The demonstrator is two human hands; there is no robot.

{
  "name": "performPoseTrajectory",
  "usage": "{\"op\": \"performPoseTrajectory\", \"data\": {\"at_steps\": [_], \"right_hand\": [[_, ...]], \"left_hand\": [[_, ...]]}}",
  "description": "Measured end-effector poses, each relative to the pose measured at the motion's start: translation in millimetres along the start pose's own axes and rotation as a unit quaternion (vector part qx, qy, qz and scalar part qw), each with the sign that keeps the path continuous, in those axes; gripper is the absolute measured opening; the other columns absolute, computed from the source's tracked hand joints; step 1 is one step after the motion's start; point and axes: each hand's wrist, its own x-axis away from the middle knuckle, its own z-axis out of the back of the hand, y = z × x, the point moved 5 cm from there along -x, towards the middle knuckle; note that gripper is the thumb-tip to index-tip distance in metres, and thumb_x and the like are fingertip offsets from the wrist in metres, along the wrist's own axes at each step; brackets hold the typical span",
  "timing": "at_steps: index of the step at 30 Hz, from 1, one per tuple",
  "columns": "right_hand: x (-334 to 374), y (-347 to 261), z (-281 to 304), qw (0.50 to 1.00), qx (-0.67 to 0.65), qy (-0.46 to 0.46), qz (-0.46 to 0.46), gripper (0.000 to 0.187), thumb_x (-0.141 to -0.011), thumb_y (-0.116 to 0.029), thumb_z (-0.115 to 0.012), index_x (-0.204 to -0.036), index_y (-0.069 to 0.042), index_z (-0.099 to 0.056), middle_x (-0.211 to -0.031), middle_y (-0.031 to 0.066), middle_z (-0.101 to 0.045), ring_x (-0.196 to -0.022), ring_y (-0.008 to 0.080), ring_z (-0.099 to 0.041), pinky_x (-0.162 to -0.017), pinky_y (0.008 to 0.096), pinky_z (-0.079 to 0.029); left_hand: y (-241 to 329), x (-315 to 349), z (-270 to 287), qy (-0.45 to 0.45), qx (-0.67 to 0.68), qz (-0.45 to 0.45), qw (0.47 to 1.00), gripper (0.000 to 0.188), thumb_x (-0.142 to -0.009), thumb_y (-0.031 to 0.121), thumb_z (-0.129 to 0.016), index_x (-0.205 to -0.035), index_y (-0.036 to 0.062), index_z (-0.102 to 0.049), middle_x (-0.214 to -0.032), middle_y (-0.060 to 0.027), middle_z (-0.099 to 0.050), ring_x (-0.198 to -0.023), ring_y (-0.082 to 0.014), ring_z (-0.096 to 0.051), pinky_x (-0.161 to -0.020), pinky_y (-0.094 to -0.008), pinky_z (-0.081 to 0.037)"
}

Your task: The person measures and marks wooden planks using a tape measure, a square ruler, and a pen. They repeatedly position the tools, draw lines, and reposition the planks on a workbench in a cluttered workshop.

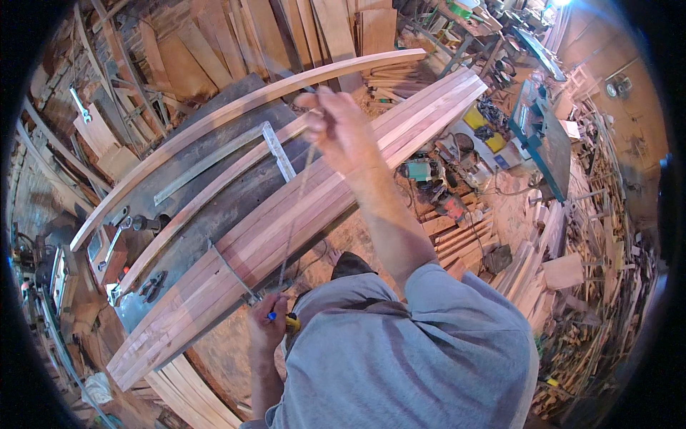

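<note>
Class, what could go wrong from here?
The blurred strip between the right hand and left hand might slip loose. The left hand, gripping a blue-and-yellow object close to the metal clamp, could knock its knuckles. The metal square beside the long wooden piece might get bumped.

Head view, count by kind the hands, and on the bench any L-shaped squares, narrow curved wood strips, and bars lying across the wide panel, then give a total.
Hands: 2 (left hand, right hand)
Strips: 2 (outer strip, inner strip)
Square: 1
Bar: 1
Total: 6
</note>
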Motion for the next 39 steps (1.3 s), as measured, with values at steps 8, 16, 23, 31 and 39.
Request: {"op": "performPoseTrajectory", "data": {"at_steps": [8,16,23,31,39], "right_hand": [[18,-37,151,0.957,0.014,0.263,0.119,0.029,-0.111,-0.027,-0.048,-0.093,-0.006,-0.055,-0.077,0.0021,-0.055,-0.055,0.0087,-0.04,-0.047,0.026,-0.034],[27,-102,232,0.911,0.057,0.336,0.231,0.034,-0.113,-0.035,-0.042,-0.091,-0.013,-0.054,-0.071,-0.0005,-0.052,-0.052,0.0094,-0.039,-0.045,0.0248,-0.034],[-23,-168,365,0.916,0.031,0.346,0.2,0.03,-0.11,-0.028,-0.049,-0.099,-0.001,-0.058,-0.084,0.0081,-0.06,-0.058,0.0135,-0.047,-0.049,0.0279,-0.042],[-31,-135,366,0.9,0.203,0.373,0.094,0.021,-0.104,-0.014,-0.048,-0.114,0.004,-0.052,-0.095,0.018,-0.066,-0.063,0.0211,-0.06,-0.052,0.0343,-0.055],[-49,-119,368,0.889,0.275,0.364,0.034,0.028,-0.102,-0.016,-0.055,-0.119,0.005,-0.054,-0.099,0.0172,-0.066,-0.071,0.0239,-0.063,-0.063,0.0384,-0.06]], "left_hand": [[-22,-8,1,-0.226,0.026,0.064,0.972,0.015,-0.1,0.014,-0.068,-0.099,0.002,-0.078,-0.073,-0.0046,-0.066,-0.063,-0.01,-0.058,-0.057,-0.0296,-0.046],[-79,32,103,-0.293,-0.092,0.355,0.883,0.023,-0.099,0.027,-0.071,-0.095,0.0068,-0.082,-0.068,0.0001,-0.067,-0.059,-0.0085,-0.059,-0.053,-0.0288,-0.047],[-91,30,142,-0.246,-0.05,0.304,0.919,0.024,-0.095,0.025,-0.073,-0.087,0.0034,-0.08,-0.069,-0.0009,-0.069,-0.064,-0.0091,-0.062,-0.06,-0.0288,-0.051],[-43,-48,61,-0.232,-0.075,0.27,0.931,0.023,-0.091,0.022,-0.072,-0.073,0.0075,-0.075,-0.062,0.001,-0.064,-0.052,-0.0091,-0.057,-0.049,-0.0273,-0.043],[-28,-66,60,-0.236,-0.102,0.243,0.935,0.024,-0.096,0.022,-0.067,-0.079,0.0074,-0.075,-0.067,-0.0001,-0.067,-0.06,-0.0097,-0.062,-0.055,-0.0291,-0.049]]}}
